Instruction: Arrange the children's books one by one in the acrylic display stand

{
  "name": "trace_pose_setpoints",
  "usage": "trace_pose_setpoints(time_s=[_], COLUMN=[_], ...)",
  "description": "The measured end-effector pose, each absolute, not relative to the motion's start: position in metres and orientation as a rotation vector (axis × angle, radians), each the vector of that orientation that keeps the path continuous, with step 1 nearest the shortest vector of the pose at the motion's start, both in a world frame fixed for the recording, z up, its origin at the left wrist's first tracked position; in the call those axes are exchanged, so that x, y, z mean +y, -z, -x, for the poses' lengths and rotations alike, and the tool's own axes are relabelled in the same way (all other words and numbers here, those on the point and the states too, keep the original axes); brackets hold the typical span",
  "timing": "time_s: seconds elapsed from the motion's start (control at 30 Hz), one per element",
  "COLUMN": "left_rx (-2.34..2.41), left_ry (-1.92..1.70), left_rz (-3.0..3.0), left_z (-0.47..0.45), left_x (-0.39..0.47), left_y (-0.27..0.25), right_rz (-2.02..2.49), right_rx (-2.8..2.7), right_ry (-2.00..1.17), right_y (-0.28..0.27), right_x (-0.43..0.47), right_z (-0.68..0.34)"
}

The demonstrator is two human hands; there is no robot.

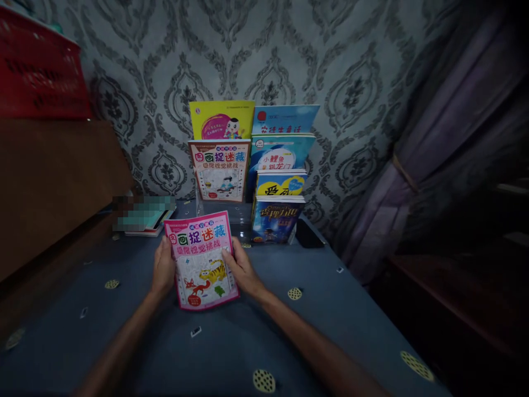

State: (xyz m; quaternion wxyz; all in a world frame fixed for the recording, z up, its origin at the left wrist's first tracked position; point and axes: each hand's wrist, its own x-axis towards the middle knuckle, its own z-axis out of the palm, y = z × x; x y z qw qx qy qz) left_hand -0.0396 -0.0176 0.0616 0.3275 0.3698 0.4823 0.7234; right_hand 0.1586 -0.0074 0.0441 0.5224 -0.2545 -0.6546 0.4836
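A pink-bordered children's book (202,264) with a tiger and a fox on its cover is held up between my two hands, tilted slightly. My left hand (164,267) grips its left edge, the fingers mostly hidden behind it. On the opposite edge, my right hand (244,269) has its thumb over the front cover. Just beyond stands a brown-bordered book (223,173) of similar design, in front of a yellow book (223,118). To their right, a dark blue book (276,220), a blue-and-yellow book (283,184) and two light blue books (285,154) stand in tiers.
A small stack of books (144,215), partly blurred, lies at the back left beside a large brown box (58,187) with a red bag (43,69) above it. A flat black object (309,234) lies right of the tiers. A tied purple curtain (417,160) hangs at the right.
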Motion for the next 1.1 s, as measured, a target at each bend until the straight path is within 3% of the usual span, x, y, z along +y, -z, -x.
trace_pose_setpoints(time_s=[0.37,0.6,0.73,1.1], left_rx=[1.166,1.1,1.22,1.391], left_ry=[-1.692,-1.041,-1.177,-1.425], left_rz=[-1.202,-1.129,-1.077,-1.161], left_z=[0.043,0.06,0.047,0.005], left_x=[-0.042,-0.063,-0.075,-0.056], left_y=[-0.038,-0.032,-0.037,-0.046], right_rz=[0.731,0.805,0.817,0.873], right_rx=[-1.807,-1.882,-1.922,-1.979], right_ry=[-0.978,-0.956,-0.866,-0.239], right_y=[-0.032,-0.01,-0.003,-0.002], right_x=[-0.052,-0.052,-0.053,-0.048], right_z=[-0.187,-0.193,-0.192,-0.194])
